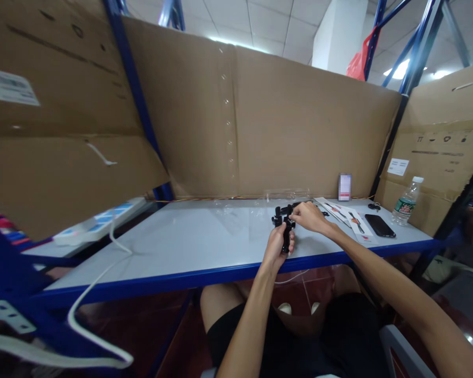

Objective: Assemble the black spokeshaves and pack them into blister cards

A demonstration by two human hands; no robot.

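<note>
My left hand (279,244) is wrapped round the lower stem of a small black plastic clamp-like part (284,223), holding it upright above the front of the pale table (189,247). My right hand (305,216) pinches the top right of the same black part with its fingertips. Both hands are closed on it. The part's fine details are too small to make out.
Printed leaflets (345,212), a black phone (379,225), a water bottle (407,201), a small pink-and-white card box (344,187) and clear plastic bags (286,195) lie on the table's right and back. Cardboard walls surround it. A white power strip (98,223) with cable lies left.
</note>
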